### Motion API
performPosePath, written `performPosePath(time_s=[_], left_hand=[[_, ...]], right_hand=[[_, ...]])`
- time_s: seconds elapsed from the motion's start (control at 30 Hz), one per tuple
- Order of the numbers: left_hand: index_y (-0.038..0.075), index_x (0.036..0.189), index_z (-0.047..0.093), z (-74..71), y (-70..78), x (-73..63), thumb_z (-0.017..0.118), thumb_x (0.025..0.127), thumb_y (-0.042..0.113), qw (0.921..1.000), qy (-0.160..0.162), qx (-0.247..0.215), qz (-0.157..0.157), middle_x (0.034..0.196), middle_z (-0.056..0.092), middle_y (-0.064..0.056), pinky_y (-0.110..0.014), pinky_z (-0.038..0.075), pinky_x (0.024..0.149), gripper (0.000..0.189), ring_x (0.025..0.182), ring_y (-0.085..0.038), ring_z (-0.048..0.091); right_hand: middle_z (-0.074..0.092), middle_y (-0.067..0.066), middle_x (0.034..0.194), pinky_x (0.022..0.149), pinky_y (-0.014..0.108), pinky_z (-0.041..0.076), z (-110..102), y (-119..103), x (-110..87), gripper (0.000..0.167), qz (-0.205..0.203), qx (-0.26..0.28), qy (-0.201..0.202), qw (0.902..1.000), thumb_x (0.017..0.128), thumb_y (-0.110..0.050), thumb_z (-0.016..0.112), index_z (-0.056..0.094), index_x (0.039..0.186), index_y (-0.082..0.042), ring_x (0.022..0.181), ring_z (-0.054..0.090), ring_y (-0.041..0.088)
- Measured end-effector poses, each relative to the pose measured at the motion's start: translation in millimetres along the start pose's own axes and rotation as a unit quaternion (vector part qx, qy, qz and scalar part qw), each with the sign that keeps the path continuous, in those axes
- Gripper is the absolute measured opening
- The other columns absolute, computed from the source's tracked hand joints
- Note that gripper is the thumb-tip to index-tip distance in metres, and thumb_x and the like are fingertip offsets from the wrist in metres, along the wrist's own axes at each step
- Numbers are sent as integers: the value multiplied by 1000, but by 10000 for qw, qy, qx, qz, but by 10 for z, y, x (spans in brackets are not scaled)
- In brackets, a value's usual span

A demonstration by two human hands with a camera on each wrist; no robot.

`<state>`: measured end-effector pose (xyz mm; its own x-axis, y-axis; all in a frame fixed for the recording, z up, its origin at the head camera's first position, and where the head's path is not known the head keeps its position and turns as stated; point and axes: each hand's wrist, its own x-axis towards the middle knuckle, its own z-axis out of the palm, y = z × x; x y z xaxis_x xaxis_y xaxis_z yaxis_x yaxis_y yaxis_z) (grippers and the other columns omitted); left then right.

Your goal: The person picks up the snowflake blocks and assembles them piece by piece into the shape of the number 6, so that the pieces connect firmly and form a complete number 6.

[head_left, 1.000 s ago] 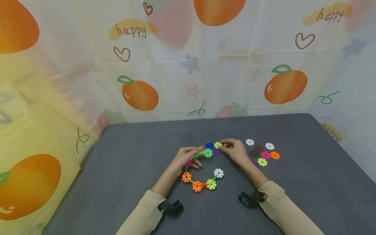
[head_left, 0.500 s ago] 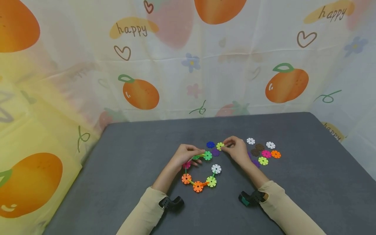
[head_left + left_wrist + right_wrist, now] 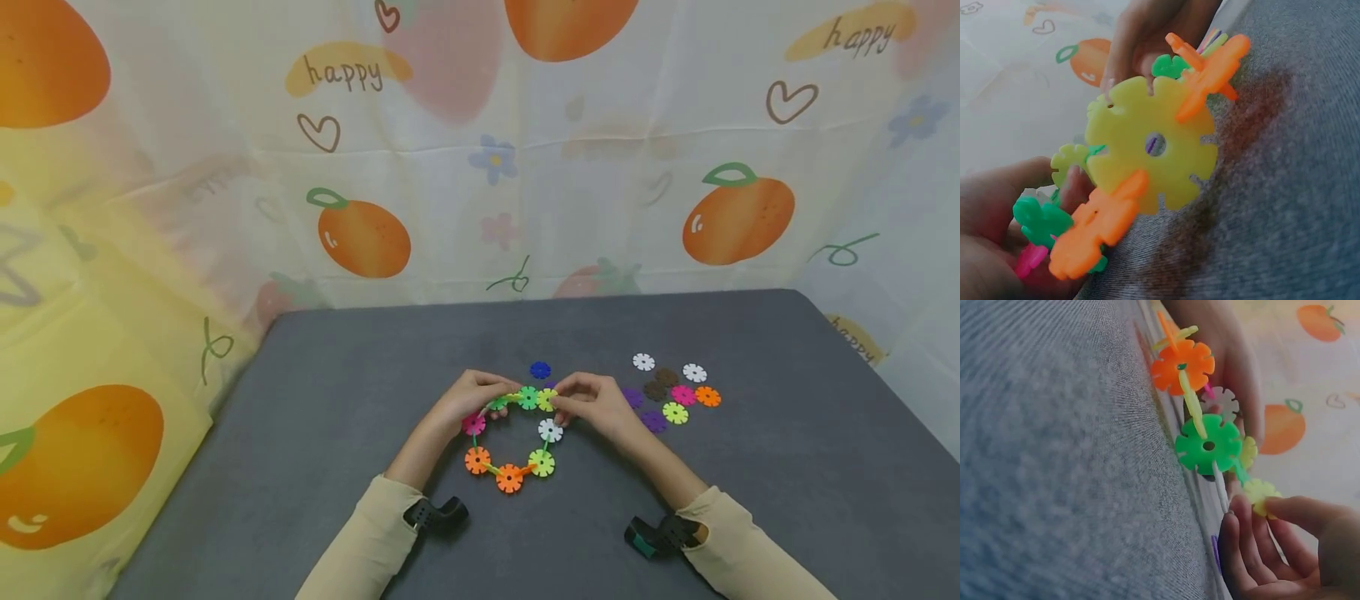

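A chain of notched plastic snowflake discs (image 3: 509, 479) curves in a near ring above the dark table, its discs slotted edge to edge. My left hand (image 3: 467, 400) grips it at the upper left, near the pink and green discs. A yellow-green disc (image 3: 1261, 496) is pinched between thumb and fingers of my right hand (image 3: 596, 406). That disc meets the green disc (image 3: 528, 397) at the chain's upper end. Just below, close to the right fingertips, is the white disc (image 3: 551, 430) at the other end. In the left wrist view a yellow disc (image 3: 1119, 140) fills the middle.
Loose discs lie to the right, among them a white disc (image 3: 643, 362), a brown disc (image 3: 656, 391), an orange disc (image 3: 707, 396) and a purple disc (image 3: 653, 422). A blue disc (image 3: 540, 370) lies behind the hands. A printed curtain (image 3: 450, 208) hangs beyond the grey table (image 3: 337, 467).
My right hand has picked the yellow-green disc off the table beside the blue one and brought it left and nearer, against the green disc. The left hand keeps its grip on the chain.
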<state>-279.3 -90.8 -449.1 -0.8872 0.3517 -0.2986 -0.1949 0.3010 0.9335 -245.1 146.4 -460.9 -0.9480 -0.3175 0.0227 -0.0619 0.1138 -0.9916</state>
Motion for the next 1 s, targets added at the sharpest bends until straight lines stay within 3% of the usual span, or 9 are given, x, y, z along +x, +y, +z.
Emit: performPosePath(time_s=[0.13,0.3,0.4,0.57,0.73,1.0], left_hand=[[6,111,74,-19,-5,18,64,94,29,9998,-108,114,-92,76,68,1,-20,47,56,31,54,-6,54],[6,102,76,-27,2,19,68,91,34,9997,-122,-109,-171,71,65,1,-21,47,57,31,56,-7,54],[7,97,76,-23,4,17,70,89,36,9997,-111,-175,-127,68,64,0,-21,47,56,31,57,-9,54],[7,104,75,-13,-2,19,67,92,31,9995,-34,-320,-49,80,68,-1,-22,53,57,29,61,-9,60],[6,116,71,5,11,8,61,96,24,9987,89,-504,14,92,71,-4,-23,55,57,29,63,-9,65],[4,117,68,80,75,-27,60,97,26,9977,22,-674,-24,98,70,-7,-25,58,61,31,66,-10,67]], right_hand=[[70,17,79,66,38,60,-18,3,-5,27,55,-7,-192,9998,93,-17,67,64,107,5,66,68,18],[69,21,93,74,35,60,-28,29,6,29,-23,-126,-126,9998,92,-18,68,64,106,6,74,70,19],[69,21,93,74,36,60,-26,31,6,28,-45,-101,-224,9997,92,-17,68,63,105,7,75,70,19],[70,20,90,72,37,61,-20,15,-17,25,-232,-52,-47,9997,90,-17,70,64,103,4,74,70,18],[68,28,93,72,37,61,-15,7,-26,25,-517,144,253,9982,88,-13,72,62,102,6,75,71,18],[67,30,94,73,36,62,-8,30,-16,22,-733,208,215,9969,88,-8,71,62,101,8,74,72,18]])
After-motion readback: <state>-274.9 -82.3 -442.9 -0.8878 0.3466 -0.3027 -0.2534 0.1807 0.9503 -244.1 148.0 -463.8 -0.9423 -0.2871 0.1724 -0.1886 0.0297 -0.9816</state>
